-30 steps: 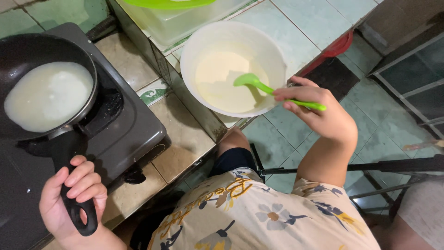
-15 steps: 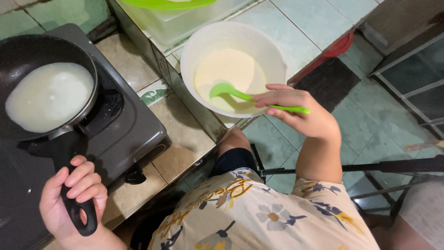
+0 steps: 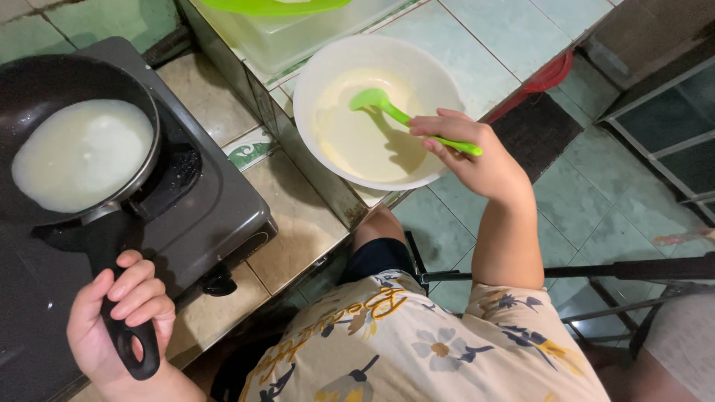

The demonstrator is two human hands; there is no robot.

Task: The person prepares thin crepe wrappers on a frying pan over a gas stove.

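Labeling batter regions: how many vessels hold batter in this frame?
2. The black pan on the stove, handle in the left hand; the white bowl on the tiled counter, right hand holding the green ladle.

Tiled counter (image 3: 298,223) bears a dark stove (image 3: 216,216) by the left hand (image 3: 119,320); white bowl (image 3: 328,74) by the right hand (image 3: 477,152).

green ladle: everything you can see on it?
The green ladle looks like smooth bright plastic or silicone: a small rounded scoop on a slim straight handle. The right hand grips the handle's far end. It slants down into the white bowl, scoop over the pale batter; contact with it is unclear.
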